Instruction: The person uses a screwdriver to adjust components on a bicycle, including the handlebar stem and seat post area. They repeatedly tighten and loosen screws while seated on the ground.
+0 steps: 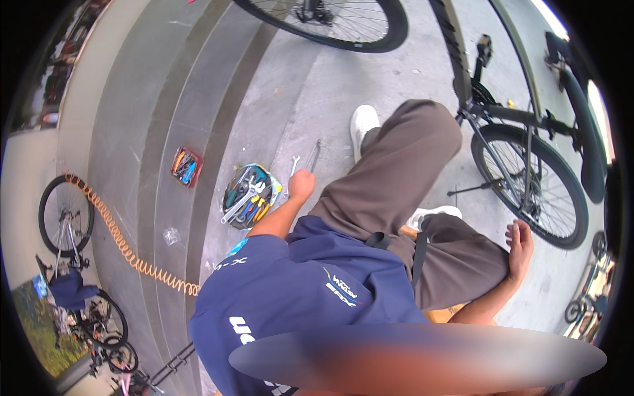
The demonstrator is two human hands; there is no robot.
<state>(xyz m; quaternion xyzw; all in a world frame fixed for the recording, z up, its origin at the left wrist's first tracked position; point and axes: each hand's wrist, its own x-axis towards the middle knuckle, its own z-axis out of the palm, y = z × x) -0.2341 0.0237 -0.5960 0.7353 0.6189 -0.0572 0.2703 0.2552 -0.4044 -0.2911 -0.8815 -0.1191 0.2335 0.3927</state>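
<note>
My left hand [302, 184] reaches down to the floor with its fingers closed. A long thin metal tool [316, 154] runs up to those fingers and appears to be in their grip. Just left of the hand lies an open-ended wrench [294, 163]. Beside my left forearm stands a tool container [225, 193] packed with wrenches and yellow-handled tools. My right hand [520, 243] is beyond my right knee, fingers bent and apart, with nothing seen in it. Nearest to it is the bicycle's rear wheel [581, 221]; whether they touch cannot be told.
A black-framed bicycle [460, 63] stands on its kickstand [470, 189] at the right. Another wheel [396, 33] is at the far edge. A small red tool box [197, 177], crumpled clear plastic [172, 235] and an orange coiled hose [125, 245] are on the grey steps [155, 142] at left.
</note>
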